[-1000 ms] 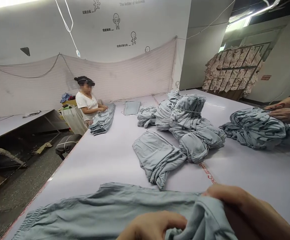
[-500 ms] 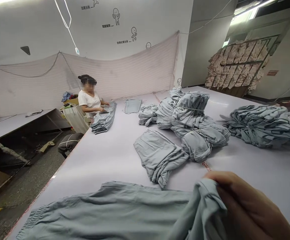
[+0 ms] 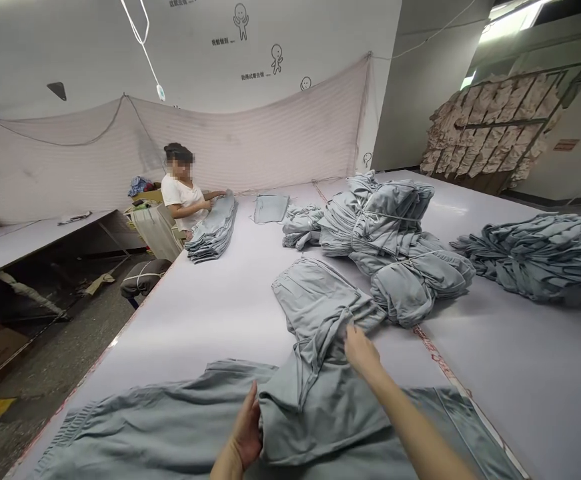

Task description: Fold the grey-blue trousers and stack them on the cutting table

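Observation:
Grey-green trousers (image 3: 160, 427) lie spread across the near table, with a gathered elastic edge at the left. One more pair of grey-green trousers (image 3: 315, 420) is partly folded on top of them. My left hand (image 3: 246, 427) grips its folded left edge, thumb upright. My right hand (image 3: 363, 350) is closed on the bunched upper part, which reaches over a folded pile of the same garments (image 3: 315, 287). The fingertips of my right hand are partly hidden in the cloth.
Tied bundles of grey-green garments (image 3: 375, 213) stand behind the pile, and a loose heap (image 3: 545, 257) lies at right. A co-worker (image 3: 183, 193) handles a garment stack (image 3: 213, 233) at the table's far left edge. A loaded rack (image 3: 495, 127) stands back right.
My right hand has moved away from me and left with the cloth. My left hand has come into view on the fold. The co-worker's hands have shifted up the stack.

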Action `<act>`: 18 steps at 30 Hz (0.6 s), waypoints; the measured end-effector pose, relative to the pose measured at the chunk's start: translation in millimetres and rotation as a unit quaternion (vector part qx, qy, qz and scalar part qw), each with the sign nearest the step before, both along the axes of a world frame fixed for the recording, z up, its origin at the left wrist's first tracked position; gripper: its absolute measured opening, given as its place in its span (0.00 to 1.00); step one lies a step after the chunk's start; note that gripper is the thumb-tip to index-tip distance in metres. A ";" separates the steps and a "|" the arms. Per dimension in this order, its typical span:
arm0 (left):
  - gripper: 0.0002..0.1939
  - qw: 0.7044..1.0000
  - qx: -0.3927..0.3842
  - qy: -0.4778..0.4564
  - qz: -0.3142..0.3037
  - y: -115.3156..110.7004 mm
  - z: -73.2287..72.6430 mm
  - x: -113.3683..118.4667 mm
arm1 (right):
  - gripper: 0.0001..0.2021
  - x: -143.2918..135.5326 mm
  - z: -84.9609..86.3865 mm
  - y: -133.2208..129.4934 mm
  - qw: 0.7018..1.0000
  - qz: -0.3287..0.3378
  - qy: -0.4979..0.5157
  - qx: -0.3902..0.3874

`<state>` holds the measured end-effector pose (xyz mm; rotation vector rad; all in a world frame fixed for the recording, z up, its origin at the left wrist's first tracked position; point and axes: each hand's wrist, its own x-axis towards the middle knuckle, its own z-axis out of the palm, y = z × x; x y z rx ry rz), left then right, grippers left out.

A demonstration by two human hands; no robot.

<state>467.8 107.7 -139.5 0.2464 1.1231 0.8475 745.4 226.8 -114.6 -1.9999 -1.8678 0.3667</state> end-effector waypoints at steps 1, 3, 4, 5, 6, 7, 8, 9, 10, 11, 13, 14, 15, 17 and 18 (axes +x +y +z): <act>0.36 1.000 -0.004 -0.016 0.000 -1.2 -0.5 1.6 | 0.07 -6.0 -12.1 -15.7 0.999 0.035 0.026 0.029; 0.34 0.999 -0.013 -0.028 0.009 -3.7 1.0 5.5 | 0.11 -21.6 -32.4 -47.5 0.989 0.106 0.078 0.063; 0.33 1.000 -0.015 -0.022 0.016 -4.8 2.6 8.2 | 0.14 -31.2 -40.6 -62.3 0.984 0.133 0.102 0.059; 0.32 0.999 -0.018 -0.013 0.023 -5.7 4.3 11.3 | 0.16 -41.9 -47.5 -75.6 0.980 0.155 0.118 0.040; 0.30 0.999 -0.017 -0.006 0.029 -6.7 5.8 15.0 | 0.18 -53.1 -53.0 -87.3 0.974 0.175 0.144 0.017; 0.29 0.999 -0.011 0.000 0.035 -7.7 6.9 19.2 | 0.18 -64.4 -56.9 -97.0 0.964 0.187 0.186 -0.018; 0.28 0.999 0.003 0.003 0.040 -8.9 7.5 23.6 | 0.17 -75.2 -59.2 -104.9 0.950 0.183 0.245 -0.065; 0.27 0.999 0.024 0.009 0.044 -10.2 7.4 28.1 | 0.14 -85.0 -59.7 -111.0 0.926 0.162 0.319 -0.119; 0.26 0.998 0.048 0.022 0.047 -11.5 6.5 32.5 | 0.10 -93.4 -58.4 -115.3 0.895 0.119 0.398 -0.163; 0.27 0.995 0.069 0.045 0.050 -12.8 4.8 36.5 | 0.08 -99.8 -55.4 -118.1 0.854 0.064 0.480 -0.189; 0.28 0.987 0.106 0.110 0.055 -15.0 -0.6 43.0 | 0.15 -105.2 -45.4 -119.2 0.769 -0.045 0.612 -0.181; 0.29 0.981 0.119 0.143 0.061 -15.7 -3.9 45.2 | 0.17 -103.3 -39.2 -117.5 0.733 -0.089 0.657 -0.155; 0.29 0.975 0.130 0.169 0.068 -16.3 -7.4 46.6 | 0.19 -98.1 -33.0 -114.4 0.700 -0.126 0.691 -0.128; 0.27 0.967 0.143 0.189 0.089 -17.2 -14.0 47.0 | 0.21 -77.9 -22.5 -103.9 0.645 -0.180 0.737 -0.090; 0.26 0.966 0.136 0.191 0.109 -17.6 -16.8 46.2 | 0.22 -63.6 -19.1 -97.3 0.626 -0.205 0.749 -0.072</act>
